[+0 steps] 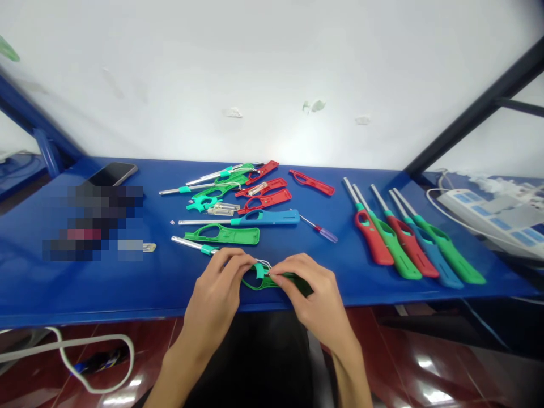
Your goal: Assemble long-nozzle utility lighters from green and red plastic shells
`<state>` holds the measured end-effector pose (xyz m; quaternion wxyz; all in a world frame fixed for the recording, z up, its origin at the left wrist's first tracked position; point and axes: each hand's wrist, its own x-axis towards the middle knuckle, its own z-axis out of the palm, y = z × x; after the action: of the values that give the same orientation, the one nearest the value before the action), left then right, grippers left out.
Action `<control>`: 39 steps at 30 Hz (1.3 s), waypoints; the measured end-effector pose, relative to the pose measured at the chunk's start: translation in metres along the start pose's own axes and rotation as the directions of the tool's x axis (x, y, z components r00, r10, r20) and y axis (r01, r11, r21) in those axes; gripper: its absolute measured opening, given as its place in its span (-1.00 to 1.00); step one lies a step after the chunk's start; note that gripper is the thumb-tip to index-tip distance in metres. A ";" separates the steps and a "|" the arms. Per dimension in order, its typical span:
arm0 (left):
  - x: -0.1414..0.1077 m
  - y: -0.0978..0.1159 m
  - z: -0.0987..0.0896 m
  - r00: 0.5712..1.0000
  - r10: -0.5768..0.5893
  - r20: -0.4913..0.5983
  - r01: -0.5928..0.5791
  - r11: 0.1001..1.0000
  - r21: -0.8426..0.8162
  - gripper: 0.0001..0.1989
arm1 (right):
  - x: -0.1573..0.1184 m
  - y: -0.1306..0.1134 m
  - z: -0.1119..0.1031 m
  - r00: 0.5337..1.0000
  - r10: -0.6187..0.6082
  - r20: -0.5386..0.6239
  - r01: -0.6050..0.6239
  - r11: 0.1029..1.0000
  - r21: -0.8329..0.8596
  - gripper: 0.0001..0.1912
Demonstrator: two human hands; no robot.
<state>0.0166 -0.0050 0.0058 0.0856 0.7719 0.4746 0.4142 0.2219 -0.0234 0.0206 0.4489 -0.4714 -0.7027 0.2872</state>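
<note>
Head camera: 2 bare hands bend over an opened green handle (274, 281), a lighter's shell at the near edge of a blue table (148, 289).
Left hand (219, 283): fingers curl down onto the teal trigger (259, 272); the thumb is hidden, so I cannot tell from here whether the grip is closed.
Right hand (312, 292): thumb and forefinger pinched together, apparently on the thin wire (264, 263) just beside the trigger.
Metal tube (187, 243): points out leftward, partly hidden by the left hand.
Green cover (249, 236): lies just beyond the hands, apart from the handle.
Wire risk: a hard tug from the pinch could pull it loose; a loop straying over the rim could get nipped under a cover.
Trigger risk: it could tip out of place if the left fingers lifted.
Edge risk: a bump could send a small part to the floor.
Screwdriver (325, 232): near the blue lighter (272, 217); a stray knuckle could roll it.
</note>
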 end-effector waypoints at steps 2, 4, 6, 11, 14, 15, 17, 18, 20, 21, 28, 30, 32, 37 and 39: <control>-0.001 0.000 -0.001 1.000 0.009 0.002 -0.009 1.000 -0.011 -0.83 | -0.001 0.000 0.000 1.000 -0.022 0.007 0.022 1.000 0.001 -0.84; -0.003 0.000 -0.003 1.000 0.016 0.005 -0.016 1.000 -0.019 -0.83 | -0.002 0.001 -0.001 0.999 -0.040 0.018 0.040 0.999 0.002 -0.84; -0.005 -0.001 -0.004 1.000 0.018 0.006 -0.018 1.000 -0.020 -0.82 | -0.003 0.001 -0.002 0.999 -0.044 0.033 0.044 0.999 -0.001 -0.85; -0.007 -0.003 -0.003 0.999 0.022 0.044 -0.021 0.999 -0.026 -0.82 | -0.002 0.000 -0.003 0.997 -0.022 0.069 0.022 1.000 -0.004 -0.84; -0.007 -0.004 -0.004 0.998 0.019 0.060 -0.017 0.999 -0.034 -0.82 | -0.002 0.000 -0.003 0.996 -0.019 0.082 0.019 1.000 -0.004 -0.84; -0.007 -0.004 -0.004 0.998 0.018 0.064 -0.016 0.999 -0.037 -0.81 | -0.002 0.000 -0.003 0.996 -0.015 0.084 0.015 1.000 -0.005 -0.84; -0.007 -0.005 -0.004 0.997 0.020 0.071 -0.017 0.999 -0.042 -0.81 | -0.002 0.000 -0.003 0.996 -0.005 0.083 0.006 1.000 -0.005 -0.84; -0.007 -0.006 -0.003 0.997 0.022 0.072 -0.019 0.999 -0.043 -0.80 | -0.002 0.000 -0.004 0.996 0.000 0.084 0.000 1.000 -0.005 -0.83; -0.007 -0.006 -0.003 0.997 0.027 0.070 -0.023 0.999 -0.044 -0.77 | -0.002 0.000 -0.004 0.996 0.008 0.090 -0.008 1.000 0.000 -0.82; -0.008 -0.007 -0.003 0.997 0.032 0.069 -0.028 0.999 -0.045 -0.76 | -0.002 0.000 -0.005 0.995 0.010 0.094 -0.011 1.000 0.004 -0.81; -0.009 -0.007 -0.005 0.996 0.074 0.050 -0.071 0.995 -0.063 -0.70 | -0.001 0.000 -0.006 0.996 0.013 0.092 -0.014 1.000 0.017 -0.79; -0.009 -0.007 -0.005 0.995 0.089 0.052 -0.086 0.994 -0.069 -0.69 | -0.001 0.000 -0.006 0.996 0.009 0.091 -0.011 1.000 0.020 -0.78; -0.009 -0.007 -0.006 0.993 0.105 0.053 -0.101 0.992 -0.074 -0.68 | -0.001 -0.001 -0.007 0.995 0.003 0.095 -0.006 1.000 0.024 -0.76; -0.008 -0.007 -0.007 0.990 0.131 0.054 -0.126 0.989 -0.082 -0.67 | -0.002 -0.002 -0.008 0.992 -0.003 0.124 0.001 1.000 0.016 -0.74; -0.007 -0.006 -0.008 0.989 0.135 0.057 -0.130 0.988 -0.087 -0.67 | -0.002 -0.003 -0.009 0.990 -0.003 0.138 0.003 1.000 0.001 -0.75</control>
<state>0.0054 -0.0093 0.0032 0.1046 0.8100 0.4017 0.4141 0.2288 -0.0264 0.0260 0.3997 -0.4492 -0.7327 0.3187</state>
